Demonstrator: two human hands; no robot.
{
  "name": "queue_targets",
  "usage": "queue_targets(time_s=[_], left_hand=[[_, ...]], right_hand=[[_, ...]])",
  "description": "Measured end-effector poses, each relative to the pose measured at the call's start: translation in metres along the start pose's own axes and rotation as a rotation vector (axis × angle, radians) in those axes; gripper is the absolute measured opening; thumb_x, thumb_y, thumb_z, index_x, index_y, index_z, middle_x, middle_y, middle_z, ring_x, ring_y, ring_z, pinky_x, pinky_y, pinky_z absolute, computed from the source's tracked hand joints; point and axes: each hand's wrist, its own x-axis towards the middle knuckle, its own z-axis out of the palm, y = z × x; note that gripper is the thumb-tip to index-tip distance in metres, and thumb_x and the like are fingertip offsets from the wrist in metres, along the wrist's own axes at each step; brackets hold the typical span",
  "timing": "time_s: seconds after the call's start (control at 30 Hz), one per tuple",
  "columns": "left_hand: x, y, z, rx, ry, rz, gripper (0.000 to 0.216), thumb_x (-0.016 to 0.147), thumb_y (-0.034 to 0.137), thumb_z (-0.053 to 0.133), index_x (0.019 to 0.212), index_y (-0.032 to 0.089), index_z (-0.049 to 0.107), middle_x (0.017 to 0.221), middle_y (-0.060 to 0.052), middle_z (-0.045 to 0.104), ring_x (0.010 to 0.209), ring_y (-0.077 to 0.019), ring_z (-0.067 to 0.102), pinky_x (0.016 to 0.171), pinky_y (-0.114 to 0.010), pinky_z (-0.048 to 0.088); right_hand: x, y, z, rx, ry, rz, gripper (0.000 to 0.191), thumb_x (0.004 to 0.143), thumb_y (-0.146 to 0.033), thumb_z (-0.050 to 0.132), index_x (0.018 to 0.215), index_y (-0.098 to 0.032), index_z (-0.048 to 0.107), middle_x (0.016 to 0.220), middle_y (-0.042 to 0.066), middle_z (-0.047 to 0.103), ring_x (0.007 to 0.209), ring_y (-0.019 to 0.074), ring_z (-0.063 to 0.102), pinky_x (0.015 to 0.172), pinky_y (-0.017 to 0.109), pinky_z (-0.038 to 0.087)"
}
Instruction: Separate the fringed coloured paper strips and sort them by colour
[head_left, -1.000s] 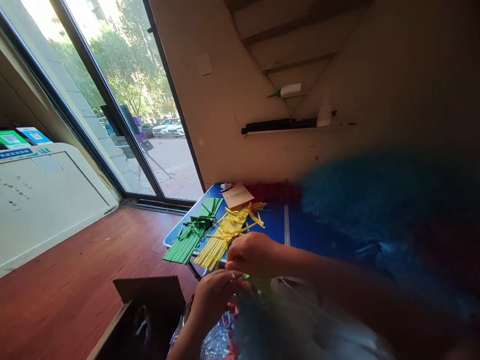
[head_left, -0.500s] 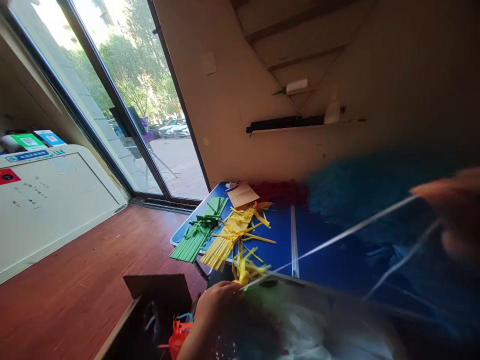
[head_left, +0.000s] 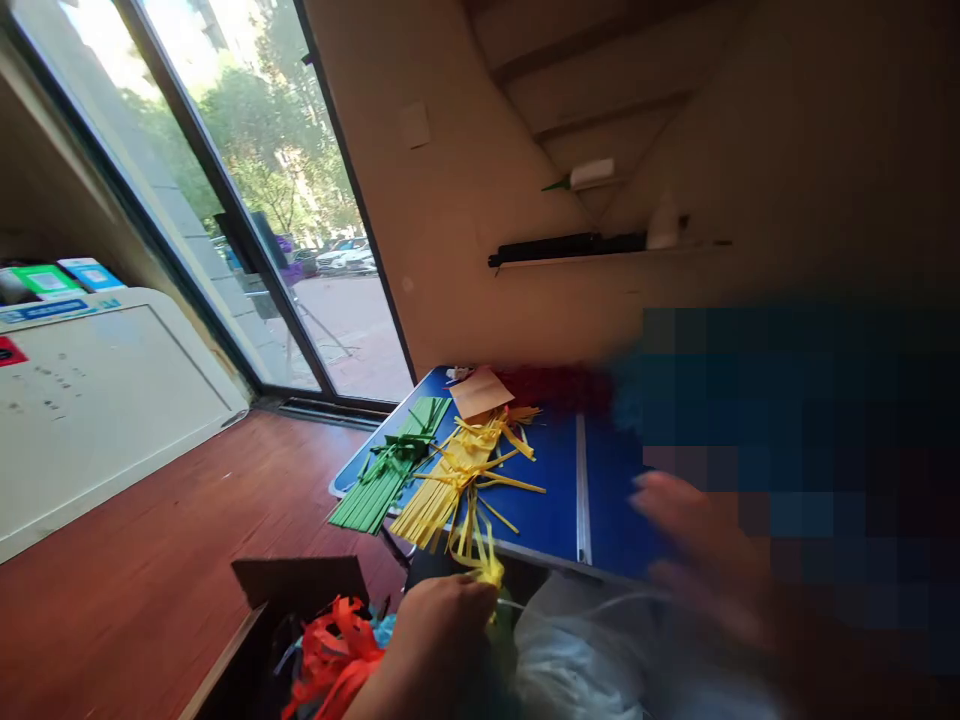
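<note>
My left hand (head_left: 442, 630) is low at the near edge of the blue table (head_left: 559, 500), fingers closed on a small bundle of yellow paper strips (head_left: 486, 572). A thin pale thread (head_left: 570, 603) runs from that hand to the right. My right hand (head_left: 694, 555) hovers over the table's near edge, smeared by motion, so its fingers are unclear. On the table lie a fan of yellow strips (head_left: 450, 480) and a pile of green strips (head_left: 386, 470).
An open cardboard box (head_left: 300, 590) with red-orange strips (head_left: 334, 660) stands on the wooden floor at lower left. A clear plastic bag (head_left: 592, 660) lies in front of me. A big blue fluffy mass (head_left: 675, 400) and a red one (head_left: 555, 385) sit at the back.
My right hand, which had pulled a thread far out to the right, has come back toward the middle. My left hand stayed low, holding the yellow bundle. The red-orange strips show more.
</note>
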Motion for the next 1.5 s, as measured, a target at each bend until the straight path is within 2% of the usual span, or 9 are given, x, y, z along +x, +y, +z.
queue_targets(time_s=[0.1,0.2,0.4,0.67,0.87,1.0,1.1,1.2,1.5], left_hand=[[0.013,0.035,0.001,0.035,-0.034,0.11,0.019,0.083,0.031,0.058,0.079,0.032,0.076,0.075,-0.002,0.075,0.067,-0.0188,0.068,0.06,-0.024,0.044],[0.016,0.051,-0.003,0.025,-0.063,0.201,0.02,0.083,0.028,0.057,0.085,0.031,0.077,0.076,-0.002,0.076,0.067,-0.018,0.069,0.058,-0.022,0.045],[0.018,0.027,-0.025,-0.207,0.076,0.283,0.037,0.084,0.031,0.063,0.12,0.033,0.067,0.109,-0.001,0.076,0.089,-0.0169,0.072,0.076,-0.023,0.054],[0.034,0.025,-0.103,-0.018,0.082,0.426,0.028,0.092,0.039,0.054,0.082,0.029,0.078,0.069,0.0,0.065,0.058,-0.011,0.06,0.054,-0.02,0.041],[0.066,0.041,-0.112,-0.201,0.09,0.342,0.028,0.086,0.038,0.057,0.077,0.021,0.076,0.076,-0.005,0.072,0.068,-0.0152,0.063,0.063,-0.024,0.045],[0.092,0.053,-0.121,-0.501,-0.165,0.25,0.032,0.074,0.048,0.066,0.072,0.017,0.073,0.07,-0.005,0.068,0.065,-0.0148,0.058,0.06,-0.024,0.044],[0.12,0.065,-0.127,-0.652,-0.25,0.137,0.038,0.067,0.054,0.061,0.058,0.017,0.061,0.048,0.005,0.042,0.044,-0.0076,0.033,0.043,-0.021,0.026],[0.144,0.086,-0.123,-0.644,-0.128,0.072,0.035,0.075,0.051,0.044,0.063,0.02,0.054,0.048,0.011,0.02,0.041,-0.0075,0.016,0.041,-0.022,0.016],[0.081,0.126,-0.042,-0.296,0.084,0.138,0.026,0.078,0.026,0.049,0.056,0.02,0.061,0.053,0.0,0.053,0.052,-0.0129,0.045,0.056,-0.025,0.03]], right_hand=[[0.002,-0.014,0.021,0.108,-0.293,0.046,0.05,0.077,-0.027,0.075,0.125,-0.024,0.064,0.125,0.009,0.066,0.117,0.0318,0.058,0.103,0.041,0.044],[0.021,-0.015,0.044,0.232,-0.487,0.171,0.022,0.082,-0.021,0.062,0.102,-0.02,0.071,0.099,0.005,0.073,0.091,0.0227,0.067,0.08,0.029,0.051],[0.026,0.033,0.014,0.507,-0.427,0.31,0.016,0.08,-0.024,0.055,0.081,-0.016,0.07,0.081,0.003,0.071,0.076,0.0182,0.063,0.067,0.025,0.044],[0.02,0.04,-0.042,0.398,-0.312,0.307,0.016,0.081,-0.032,0.065,0.085,-0.018,0.071,0.074,0.001,0.067,0.067,0.0163,0.058,0.058,0.024,0.039],[0.037,0.057,-0.043,0.357,-0.151,0.23,0.025,0.084,-0.04,0.063,0.081,-0.019,0.076,0.08,0.005,0.074,0.076,0.0215,0.065,0.068,0.029,0.044],[0.048,0.066,-0.046,0.451,-0.092,0.289,0.014,0.076,-0.031,0.069,0.072,-0.018,0.073,0.069,0.002,0.069,0.066,0.0174,0.061,0.061,0.026,0.041],[0.06,0.07,-0.039,0.78,-0.085,0.54,0.015,0.07,-0.028,0.071,0.066,-0.017,0.062,0.056,-0.001,0.063,0.049,0.0119,0.052,0.049,0.022,0.036],[0.079,0.07,-0.016,0.988,-0.062,0.668,0.02,0.077,-0.035,0.064,0.075,-0.02,0.051,0.059,0.001,0.067,0.047,0.0136,0.058,0.048,0.022,0.039],[0.097,0.038,0.046,1.339,-0.114,0.62,0.03,0.076,-0.044,0.063,0.084,-0.022,0.045,0.071,0.003,0.07,0.068,0.0198,0.069,0.064,0.028,0.048]])
